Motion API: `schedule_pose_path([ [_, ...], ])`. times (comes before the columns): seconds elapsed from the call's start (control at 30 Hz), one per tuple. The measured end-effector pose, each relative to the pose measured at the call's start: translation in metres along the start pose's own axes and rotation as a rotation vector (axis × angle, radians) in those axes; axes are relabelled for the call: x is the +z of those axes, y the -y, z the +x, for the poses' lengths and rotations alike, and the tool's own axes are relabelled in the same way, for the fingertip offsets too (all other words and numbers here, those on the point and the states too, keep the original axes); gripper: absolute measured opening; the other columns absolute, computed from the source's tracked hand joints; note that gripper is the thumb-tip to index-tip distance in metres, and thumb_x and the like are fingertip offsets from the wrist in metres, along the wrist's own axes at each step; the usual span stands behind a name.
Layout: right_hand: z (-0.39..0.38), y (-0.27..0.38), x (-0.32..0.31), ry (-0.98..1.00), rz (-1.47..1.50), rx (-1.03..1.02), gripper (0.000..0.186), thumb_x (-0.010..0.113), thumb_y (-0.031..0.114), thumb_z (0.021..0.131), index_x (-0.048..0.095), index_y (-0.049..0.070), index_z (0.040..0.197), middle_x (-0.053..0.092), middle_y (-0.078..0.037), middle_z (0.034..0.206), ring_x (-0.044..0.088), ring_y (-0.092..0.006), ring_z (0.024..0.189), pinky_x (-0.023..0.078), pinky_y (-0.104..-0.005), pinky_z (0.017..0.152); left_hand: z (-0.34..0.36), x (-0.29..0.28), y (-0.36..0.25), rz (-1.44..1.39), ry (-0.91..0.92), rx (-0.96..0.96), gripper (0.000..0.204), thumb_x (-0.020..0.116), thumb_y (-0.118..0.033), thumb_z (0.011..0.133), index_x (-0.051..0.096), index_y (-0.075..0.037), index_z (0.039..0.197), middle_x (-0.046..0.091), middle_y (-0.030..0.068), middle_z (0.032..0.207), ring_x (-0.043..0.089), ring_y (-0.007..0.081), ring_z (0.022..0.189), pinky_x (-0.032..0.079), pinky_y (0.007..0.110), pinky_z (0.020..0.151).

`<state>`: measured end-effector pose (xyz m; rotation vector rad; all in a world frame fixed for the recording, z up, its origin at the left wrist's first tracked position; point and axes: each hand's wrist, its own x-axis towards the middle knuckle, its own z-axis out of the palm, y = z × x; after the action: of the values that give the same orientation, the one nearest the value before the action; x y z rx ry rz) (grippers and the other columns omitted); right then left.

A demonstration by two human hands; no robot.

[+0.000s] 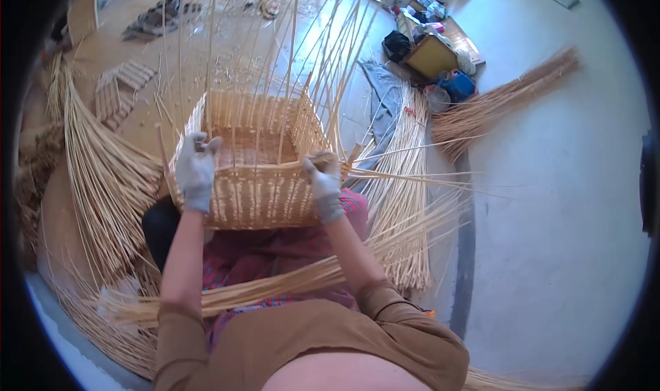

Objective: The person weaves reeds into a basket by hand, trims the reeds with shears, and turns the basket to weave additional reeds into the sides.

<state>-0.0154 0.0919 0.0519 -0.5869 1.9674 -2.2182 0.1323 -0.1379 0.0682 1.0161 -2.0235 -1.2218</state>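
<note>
A woven wicker basket [254, 202] rests on my lap, its inside facing up and away from me. Long upright stakes rise from its walls. My left hand [196, 171], in a pale work glove, is at the near left corner with its fingers curled over the rim. At the near right corner, my right hand [324, 185], gloved too, closes its fingers on wicker strands [368, 174] along the rim; their loose ends stick out to the right. A bundle of flat pale strips [275, 286] lies across my lap under my forearms.
Bundles of pale wicker rods lie left [103, 178] and right [405, 205] of me, with a browner bundle [505, 105] farther right. A box [432, 57] with a blue container [458, 85] and bags stands beyond. Wooden slats [124, 85] and scraps lie on the floor.
</note>
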Motion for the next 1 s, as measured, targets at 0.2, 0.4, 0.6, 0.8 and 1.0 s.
schedule_pose_path([
  [0.2, -0.001, -0.003, -0.011, -0.024, 0.151, 0.298, 0.020, 0.072, 0.008, 0.091, 0.058, 0.010, 0.106, 0.067, -0.003, 0.105, 0.060, -0.0075, 0.073, 0.049, -0.0224, 0.063, -0.020, 0.053, 0.014, -0.067, 0.497, 0.008, 0.015, 0.064, -0.018, 0.095, 0.067, -0.004, 0.100, 0.068, 0.0126, 0.077, 0.066, 0.0213, 0.067, 0.054, 0.037, 0.067],
  [0.4, 0.080, 0.060, 0.087, 0.151, -0.633, -0.651, 0.044, 0.057, -0.001, 0.093, 0.050, 0.008, 0.135, 0.066, -0.016, 0.109, 0.067, -0.0199, 0.100, 0.053, -0.0303, 0.090, -0.031, 0.069, -0.020, -0.118, 0.404, -0.206, 0.038, 0.062, -0.038, 0.099, 0.066, -0.003, 0.084, 0.056, 0.0064, 0.055, 0.053, 0.0145, 0.042, 0.043, 0.035, 0.040],
  [0.6, 0.007, -0.016, -0.014, 0.044, 0.463, -0.245, 0.029, 0.050, 0.004, 0.100, 0.050, 0.006, 0.129, 0.067, -0.010, 0.097, 0.066, -0.0211, 0.088, 0.054, -0.0361, 0.086, -0.025, 0.063, -0.017, -0.136, 0.446, -0.235, 0.033, 0.070, -0.036, 0.095, 0.067, -0.004, 0.084, 0.056, 0.0005, 0.056, 0.049, 0.0097, 0.040, 0.041, 0.031, 0.038],
  [0.8, 0.001, -0.008, -0.073, -0.083, -0.271, -0.164, 0.016, 0.059, 0.012, 0.101, 0.053, 0.013, 0.115, 0.071, -0.008, 0.088, 0.057, -0.0068, 0.059, 0.043, -0.0205, 0.047, -0.053, 0.077, -0.035, -0.086, -0.295, 0.357, 0.024, 0.068, -0.021, 0.095, 0.062, -0.001, 0.108, 0.069, 0.0098, 0.085, 0.065, 0.0154, 0.070, 0.053, 0.034, 0.068],
  [1.0, 0.024, 0.015, -0.091, -0.187, 0.211, -0.007, 0.022, 0.070, 0.003, 0.091, 0.055, 0.009, 0.106, 0.070, -0.004, 0.099, 0.064, -0.0099, 0.082, 0.052, -0.0256, 0.073, -0.040, 0.150, -0.052, -0.259, 0.676, -0.077, 0.020, 0.061, -0.023, 0.099, 0.062, -0.005, 0.108, 0.069, 0.0140, 0.089, 0.066, 0.0197, 0.056, 0.054, 0.037, 0.057],
])
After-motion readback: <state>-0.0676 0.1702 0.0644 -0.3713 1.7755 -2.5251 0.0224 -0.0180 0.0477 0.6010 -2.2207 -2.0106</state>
